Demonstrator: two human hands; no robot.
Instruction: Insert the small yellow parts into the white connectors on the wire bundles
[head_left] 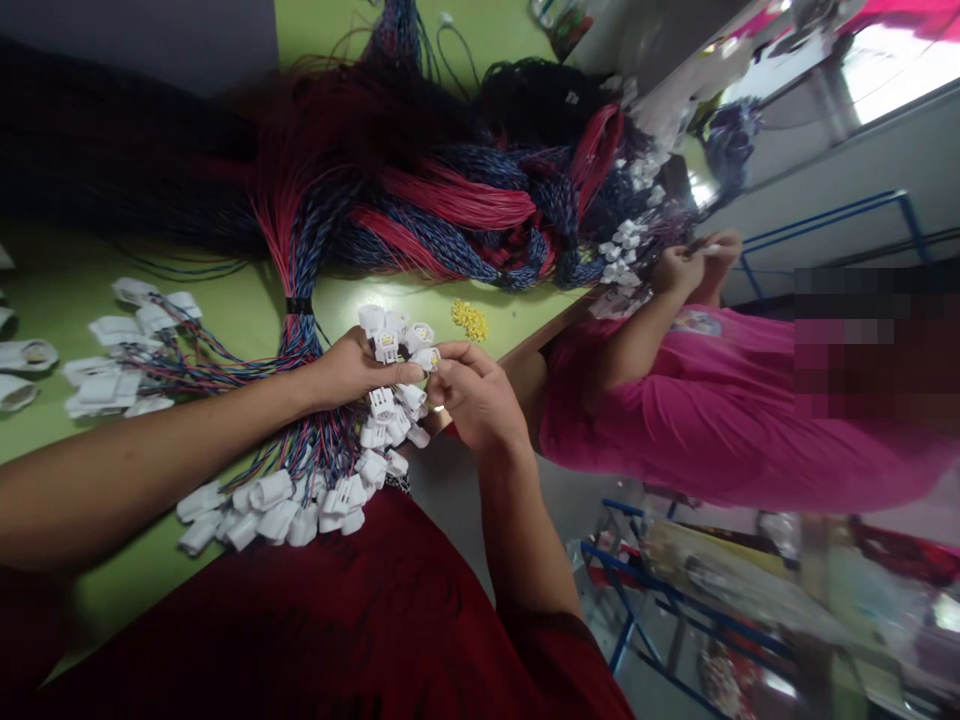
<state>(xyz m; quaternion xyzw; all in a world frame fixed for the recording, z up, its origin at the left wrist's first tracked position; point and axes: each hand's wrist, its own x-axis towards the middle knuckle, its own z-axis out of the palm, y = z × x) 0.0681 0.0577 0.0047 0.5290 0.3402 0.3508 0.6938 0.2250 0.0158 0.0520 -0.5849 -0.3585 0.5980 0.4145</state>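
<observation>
My left hand [352,368] is closed around several white plastic connectors [386,335] on thin wires, with the thumb lying along them. At the front of one connector [426,360], the fingers of my right hand [480,395] are pinched; yellow shows inside its opening. Whether a small yellow piece sits between those fingertips is hidden. More white connectors [274,490] hang from the same wire bundle [304,225], which is red, blue and black and bound by a black tie [298,305]. A small pile of yellow pieces [470,320] lies on the table just beyond my hands.
Thick coils of red and blue wire [465,200] cover the back of the green table [150,600]. Other white connectors [109,370] lie at the left. Across the table corner, a person in a pink shirt [720,420] handles connectors. Blue metal racks [622,580] stand at the right.
</observation>
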